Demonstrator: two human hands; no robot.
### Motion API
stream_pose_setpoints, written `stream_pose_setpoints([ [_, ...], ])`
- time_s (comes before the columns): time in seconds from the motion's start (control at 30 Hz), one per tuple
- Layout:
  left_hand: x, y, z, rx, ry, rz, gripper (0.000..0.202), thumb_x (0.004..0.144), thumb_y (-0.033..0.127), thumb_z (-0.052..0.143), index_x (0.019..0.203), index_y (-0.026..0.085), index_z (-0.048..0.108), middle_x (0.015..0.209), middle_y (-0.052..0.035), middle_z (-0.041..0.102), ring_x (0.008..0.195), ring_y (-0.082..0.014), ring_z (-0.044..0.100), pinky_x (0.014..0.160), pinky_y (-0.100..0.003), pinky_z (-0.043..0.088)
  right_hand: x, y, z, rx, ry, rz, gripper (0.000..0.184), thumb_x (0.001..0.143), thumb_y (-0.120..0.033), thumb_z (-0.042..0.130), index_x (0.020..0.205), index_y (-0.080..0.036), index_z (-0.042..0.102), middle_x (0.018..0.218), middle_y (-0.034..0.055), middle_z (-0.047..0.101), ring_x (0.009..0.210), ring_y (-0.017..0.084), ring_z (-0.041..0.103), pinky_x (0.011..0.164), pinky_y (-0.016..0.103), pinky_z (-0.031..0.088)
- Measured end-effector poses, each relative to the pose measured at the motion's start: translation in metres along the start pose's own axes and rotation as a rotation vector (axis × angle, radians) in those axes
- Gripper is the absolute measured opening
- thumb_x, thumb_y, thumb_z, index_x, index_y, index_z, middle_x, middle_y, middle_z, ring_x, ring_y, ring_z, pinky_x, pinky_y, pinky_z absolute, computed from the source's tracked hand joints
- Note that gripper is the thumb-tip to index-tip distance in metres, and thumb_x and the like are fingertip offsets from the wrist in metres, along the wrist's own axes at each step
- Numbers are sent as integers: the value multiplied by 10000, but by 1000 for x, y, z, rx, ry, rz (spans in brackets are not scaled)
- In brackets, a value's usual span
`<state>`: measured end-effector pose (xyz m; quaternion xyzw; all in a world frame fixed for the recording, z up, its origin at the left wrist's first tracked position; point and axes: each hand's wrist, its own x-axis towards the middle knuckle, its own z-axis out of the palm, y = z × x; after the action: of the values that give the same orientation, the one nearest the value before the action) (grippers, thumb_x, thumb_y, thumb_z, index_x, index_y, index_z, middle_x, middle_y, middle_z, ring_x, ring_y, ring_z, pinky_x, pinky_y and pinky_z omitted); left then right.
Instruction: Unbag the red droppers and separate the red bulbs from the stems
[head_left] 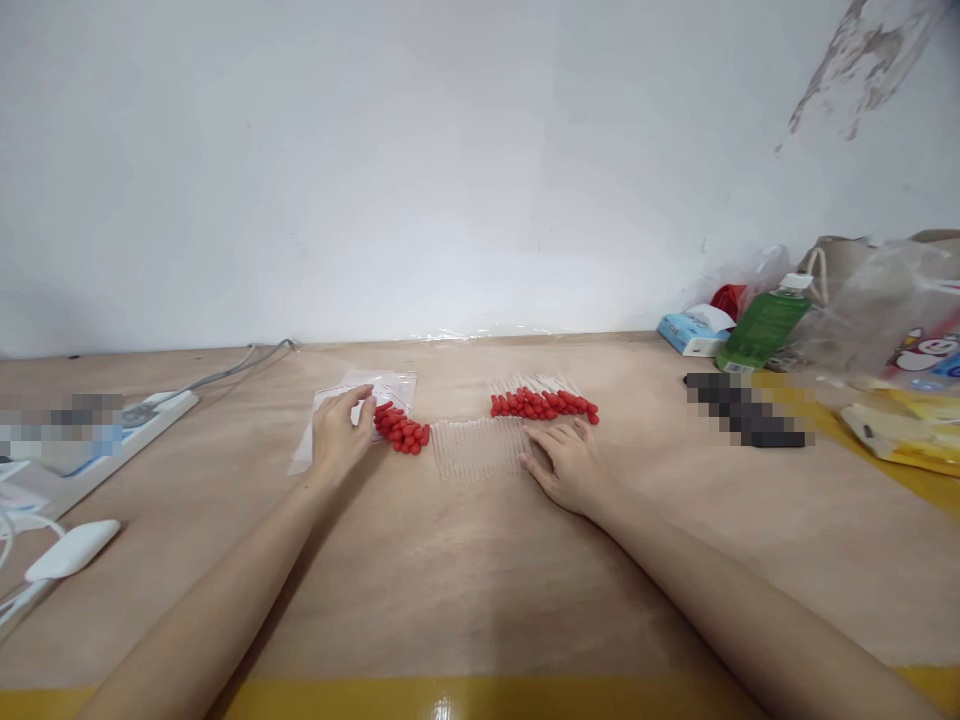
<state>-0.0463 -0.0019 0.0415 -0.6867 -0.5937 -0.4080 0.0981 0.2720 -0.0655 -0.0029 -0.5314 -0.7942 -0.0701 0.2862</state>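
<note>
My left hand (343, 430) rests over clear plastic bags (302, 455), its fingers apart, with nothing seen in them. Right beside its fingertips lies a small heap of red rubber-like caps (407, 435). Between my hands, a row of thin clear tubes (480, 450) lies side by side on the table. At the right end of that row is my right hand (568, 465), thumb and forefinger spread and touching or almost touching the last tubes. Behind it lies another row of red caps (544, 404), with thin pale tubes (536, 383) reaching back from them.
A power strip (127, 445) with a grey cable and a white plug (73, 550) lies at left. To the right are a tissue pack (694, 331), a green bottle (765, 325), plastic bags (862, 310) and a dark, blurred-out object (776, 438). A white wall (450, 180) stands behind the table.
</note>
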Motion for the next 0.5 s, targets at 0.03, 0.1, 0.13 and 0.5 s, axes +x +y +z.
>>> stream_pose_setpoints([
  [0.03,1,10,1,-19,-1,51,284,830,333,442,990,194,630,969,-56,661,926,-225,575,851,-349,418,0,0,-1,3,-1,0,364,846,-389,447,1146,-199,529,1045,79,636,978,236,533,980,469,206],
  [0.1,4,34,7,-71,-74,175,244,819,324,469,938,196,639,938,-54,658,920,-220,570,849,-345,418,-1,-1,-2,15,-7,6,379,847,-388,445,1165,-194,512,1032,81,638,979,233,536,986,471,200],
  [0.13,6,48,13,-96,-148,238,225,812,315,482,916,196,642,922,-54,657,913,-222,570,845,-348,419,-2,0,-2,23,-11,13,385,848,-387,441,1174,-191,504,1021,82,641,977,232,538,989,474,195],
  [0.5,18,116,88,-222,-542,315,181,723,266,620,880,182,650,790,-45,666,720,-188,608,677,-284,454,-7,4,-5,117,-51,62,347,861,-371,415,1147,-195,501,1001,84,644,966,224,554,994,500,181],
])
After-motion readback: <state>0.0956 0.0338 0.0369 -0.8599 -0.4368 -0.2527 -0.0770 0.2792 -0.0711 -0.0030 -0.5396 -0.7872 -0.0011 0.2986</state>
